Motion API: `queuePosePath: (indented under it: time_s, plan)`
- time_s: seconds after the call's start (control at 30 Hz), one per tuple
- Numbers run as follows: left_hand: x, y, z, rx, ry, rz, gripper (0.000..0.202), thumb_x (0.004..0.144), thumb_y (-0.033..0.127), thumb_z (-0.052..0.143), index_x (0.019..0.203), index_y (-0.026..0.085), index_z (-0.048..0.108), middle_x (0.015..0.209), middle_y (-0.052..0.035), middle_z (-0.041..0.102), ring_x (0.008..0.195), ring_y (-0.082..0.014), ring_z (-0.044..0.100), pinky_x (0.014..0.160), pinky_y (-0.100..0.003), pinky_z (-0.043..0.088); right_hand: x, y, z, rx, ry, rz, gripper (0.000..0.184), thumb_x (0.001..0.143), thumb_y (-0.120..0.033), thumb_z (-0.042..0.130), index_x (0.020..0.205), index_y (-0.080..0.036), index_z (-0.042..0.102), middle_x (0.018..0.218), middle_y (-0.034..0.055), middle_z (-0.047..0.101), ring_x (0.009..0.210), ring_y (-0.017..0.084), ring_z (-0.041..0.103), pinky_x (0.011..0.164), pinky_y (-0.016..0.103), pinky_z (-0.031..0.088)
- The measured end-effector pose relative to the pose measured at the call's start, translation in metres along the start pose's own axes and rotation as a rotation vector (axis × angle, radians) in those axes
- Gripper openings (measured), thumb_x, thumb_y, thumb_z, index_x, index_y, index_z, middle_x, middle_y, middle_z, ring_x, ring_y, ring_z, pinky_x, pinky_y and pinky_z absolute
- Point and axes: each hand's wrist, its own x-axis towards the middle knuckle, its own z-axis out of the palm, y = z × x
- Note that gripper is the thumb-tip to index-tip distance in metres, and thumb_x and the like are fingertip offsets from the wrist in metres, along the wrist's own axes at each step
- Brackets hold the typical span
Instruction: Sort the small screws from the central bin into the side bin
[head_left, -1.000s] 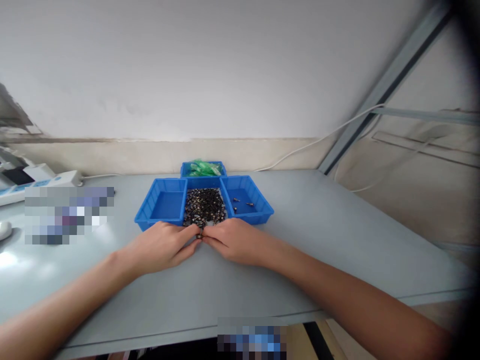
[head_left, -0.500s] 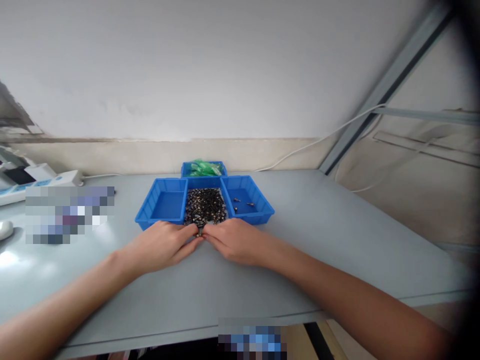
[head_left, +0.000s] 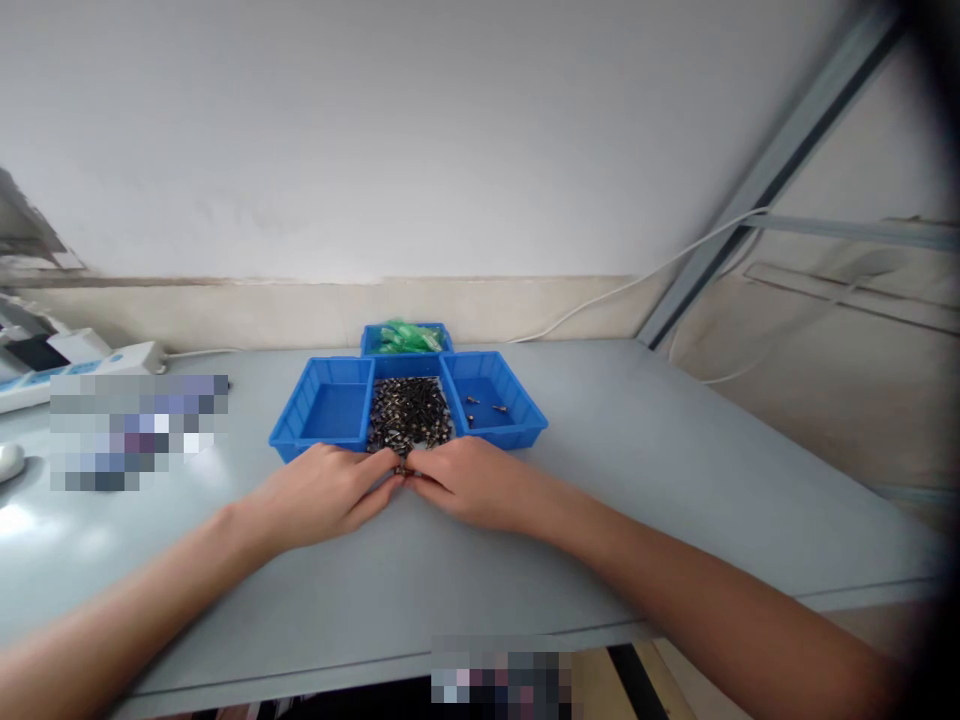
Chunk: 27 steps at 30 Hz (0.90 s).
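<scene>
A small metal part (head_left: 401, 468) is held at the near edge of the pile, btwn the fingertips of both hands. By the L hand (head_left: 330, 490) it's pinched w/ thumb & fingers drawn tight together; by the R hand (head_left: 472, 482) it's gripped from the other side, likewise w/ the tips brought together. A hard, shiny surface is shown by the part; most of it is covered by the fingertips, so neither its long axis nor the way it points can be told.

Just beyond, a dense, glinting pile of metal parts (head_left: 411, 408), dark & silvery, is heaped btwn two blue plastic bins: the L bin (head_left: 334, 410), w/ ribbed side walls, and the R bin (head_left: 517, 436), in which a few loose metal parts (head_left: 499, 408) are seen, slim & brassy, the rightmost laid approx. L-R. Behind, crinkled green plastic bags (head_left: 409, 337) are held in the rear bin (head_left: 369, 342), also blue plastic. All bins are set on a smooth grey tabletop (head_left: 465, 590). At far L, a white plastic power strip (head_left: 135, 360) is placed.
</scene>
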Motion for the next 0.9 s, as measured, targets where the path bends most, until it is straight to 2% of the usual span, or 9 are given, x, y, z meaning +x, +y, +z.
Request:
queuePosePath:
  time_s: [0.13,0.4,0.63,0.9]
  plan:
    - [0.0000,-0.0005,0.0010,-0.018,0.034,0.011,0.032,0.092,0.033,0.024,0.081,0.017,0.050,0.061,-0.0004,0.057,0.055,-0.0146,0.057,0.050,-0.025,0.039,0.0001,0.0010,0.0014,-0.026,0.008,-0.028,0.022,0.089,-0.022,0.037,0.081,-0.015,0.056,0.072,0.0031,0.062,0.063,0.014,0.056,0.055,0.023,0.035]
    - [-0.0016,-0.0017,0.0028,-0.048,0.138,0.009,0.026,0.090,0.033,0.031,0.096,0.017,0.050,0.063,0.0003,0.059,0.056,-0.0152,0.058,0.050,-0.025,0.041,-0.0012,0.0023,0.0002,0.020,-0.007,-0.032,0.018,0.089,-0.019,0.035,0.084,-0.014,0.052,0.073,0.0039,0.061,0.062,0.014,0.056,0.055,0.022,0.036]
    - [-0.0014,-0.0017,0.0017,-0.062,0.204,0.046,0.027,0.091,0.032,0.029,0.094,0.016,0.051,0.063,0.0004,0.059,0.056,-0.0139,0.059,0.050,-0.023,0.042,-0.0016,0.0034,0.0024,0.052,0.005,-0.036,0.018,0.089,-0.018,0.034,0.084,-0.014,0.051,0.075,0.0045,0.062,0.064,0.014,0.056,0.054,0.022,0.037]
    - [-0.0010,-0.0012,0.0009,-0.036,0.129,0.029,0.029,0.092,0.032,0.027,0.095,0.017,0.051,0.062,-0.0002,0.060,0.056,-0.0149,0.059,0.051,-0.024,0.043,0.0000,0.0035,0.0017,-0.013,-0.003,-0.026,0.022,0.090,-0.022,0.034,0.083,-0.015,0.054,0.077,0.0051,0.063,0.063,0.014,0.057,0.055,0.024,0.035]
